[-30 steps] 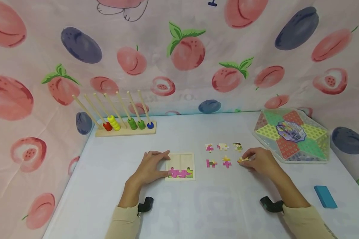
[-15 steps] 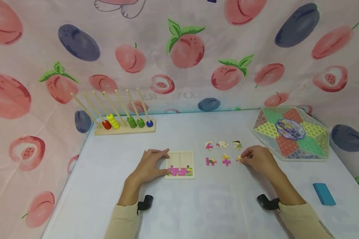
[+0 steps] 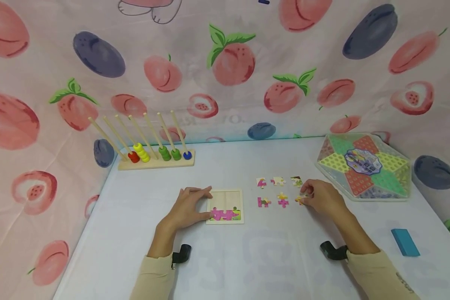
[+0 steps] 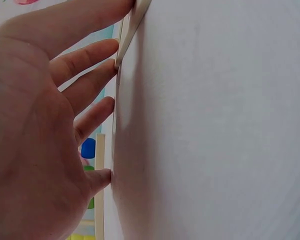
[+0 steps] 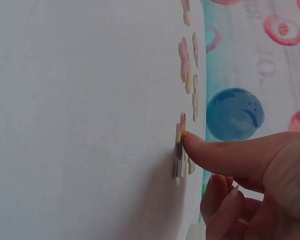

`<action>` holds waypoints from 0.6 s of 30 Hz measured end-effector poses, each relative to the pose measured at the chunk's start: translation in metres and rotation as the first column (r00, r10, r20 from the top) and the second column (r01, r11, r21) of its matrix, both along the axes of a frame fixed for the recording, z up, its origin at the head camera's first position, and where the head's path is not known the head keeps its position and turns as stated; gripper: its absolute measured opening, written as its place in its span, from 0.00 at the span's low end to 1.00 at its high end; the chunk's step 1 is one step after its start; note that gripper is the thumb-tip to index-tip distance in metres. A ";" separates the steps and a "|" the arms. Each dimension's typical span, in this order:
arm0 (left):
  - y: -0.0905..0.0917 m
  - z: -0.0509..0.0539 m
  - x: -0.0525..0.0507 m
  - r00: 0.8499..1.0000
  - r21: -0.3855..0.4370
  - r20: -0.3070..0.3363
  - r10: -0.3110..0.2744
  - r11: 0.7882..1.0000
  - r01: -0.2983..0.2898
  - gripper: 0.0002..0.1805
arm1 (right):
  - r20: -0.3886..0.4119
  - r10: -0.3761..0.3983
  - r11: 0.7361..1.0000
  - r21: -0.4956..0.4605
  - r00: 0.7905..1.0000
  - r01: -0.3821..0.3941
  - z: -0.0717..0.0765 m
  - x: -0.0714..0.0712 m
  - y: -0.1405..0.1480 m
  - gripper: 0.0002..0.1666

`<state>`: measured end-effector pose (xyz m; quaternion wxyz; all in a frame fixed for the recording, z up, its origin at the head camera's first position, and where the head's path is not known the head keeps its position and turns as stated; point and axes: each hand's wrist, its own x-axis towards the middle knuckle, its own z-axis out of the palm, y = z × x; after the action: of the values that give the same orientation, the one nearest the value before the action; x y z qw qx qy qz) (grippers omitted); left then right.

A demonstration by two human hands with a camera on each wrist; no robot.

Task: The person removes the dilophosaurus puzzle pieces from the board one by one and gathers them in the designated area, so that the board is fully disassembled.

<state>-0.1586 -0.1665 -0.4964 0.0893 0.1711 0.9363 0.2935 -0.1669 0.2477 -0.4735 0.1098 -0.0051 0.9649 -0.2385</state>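
A small wooden puzzle tray lies flat, its lower part filled with pink and green jigsaw pieces. My left hand rests along the tray's left side, thumb at the lower corner and index finger at the upper; the left wrist view shows this hand with extended fingers. To the right, my right hand touches a yellow jigsaw piece lying on the table. Seen from the right wrist, the thumb of that hand rests on the piece while the other fingers curl away from it.
Several loose jigsaw pieces lie in two rows between tray and right hand. A wooden bead-counting rack stands at the back left. At the back right is a clear hexagonal box of coloured parts. A blue block lies front right.
The right hand has set the yellow piece, tilted in its fingers a second ago, flat at the end of the lower row. The left hand stays at the tray.
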 end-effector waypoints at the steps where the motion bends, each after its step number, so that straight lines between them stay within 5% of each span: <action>1: 0.000 0.000 0.000 1.000 -0.001 -0.001 -0.002 1.000 0.002 0.29 | 0.003 0.002 1.000 0.002 1.000 -0.002 0.000 0.000 -0.001 0.10; 10: -0.003 0.005 -0.001 0.998 -0.020 0.066 -0.025 0.999 0.027 0.36 | -0.013 0.012 1.000 -0.003 1.000 -0.012 0.009 -0.004 -0.016 0.11; 18: -0.006 0.012 -0.004 0.989 -0.062 0.140 -0.045 0.997 0.054 0.39 | -0.026 0.054 0.995 -0.081 0.998 -0.056 0.023 -0.015 -0.059 0.12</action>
<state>-0.1631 -0.1725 -0.4841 0.1670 0.1707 0.9323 0.2716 -0.1820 0.1884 -0.4502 0.1044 -0.0392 0.9551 -0.2746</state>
